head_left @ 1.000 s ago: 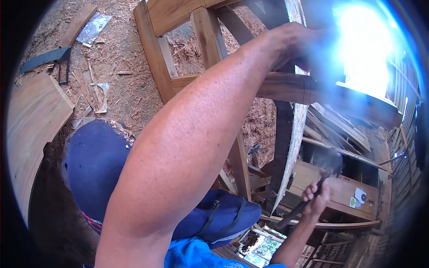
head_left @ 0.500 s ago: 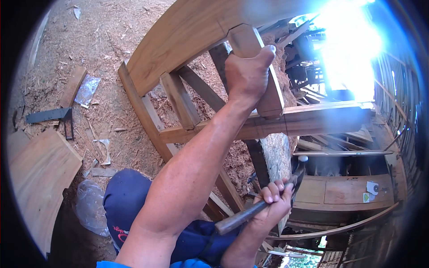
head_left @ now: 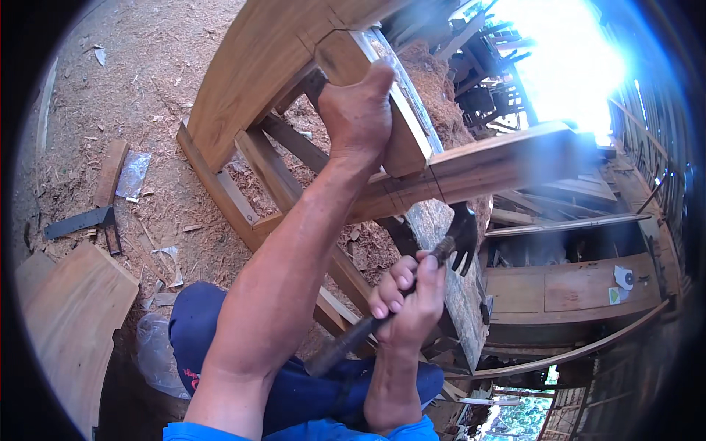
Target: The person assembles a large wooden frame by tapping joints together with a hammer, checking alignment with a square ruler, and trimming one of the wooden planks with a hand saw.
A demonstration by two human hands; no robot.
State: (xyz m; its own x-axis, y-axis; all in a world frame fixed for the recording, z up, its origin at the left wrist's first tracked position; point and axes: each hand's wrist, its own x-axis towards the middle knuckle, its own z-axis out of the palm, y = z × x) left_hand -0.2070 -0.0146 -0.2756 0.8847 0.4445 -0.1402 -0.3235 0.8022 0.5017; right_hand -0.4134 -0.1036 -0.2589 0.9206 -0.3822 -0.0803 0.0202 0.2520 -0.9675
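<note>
My left hand (head_left: 356,110) is wrapped around a short wooden slat (head_left: 401,136) that stands between a wide curved board (head_left: 254,81) and a long wooden rail (head_left: 471,165). Its thumb lies along the slat's right edge. In my right hand (head_left: 412,300) is a claw hammer (head_left: 462,234), gripped partway along the dark handle. The hammer head is up at the rail's near side, just below the slat's lower end; whether it touches the wood I cannot tell. Dark pencil lines cross the rail there. A second slat (head_left: 268,165) joins board and rail farther left.
A rough plank (head_left: 448,275) lies under the frame. Wood shavings cover the ground. On the left are a dark try square (head_left: 77,223), a clear plastic bag (head_left: 157,353) and a cut board (head_left: 73,316). A wooden panel (head_left: 573,287) lies at right.
The hammer has swung up and left, bringing its head to the rail. The wooden frame and my left hand have shifted left in view, and the rail is tilted more.
</note>
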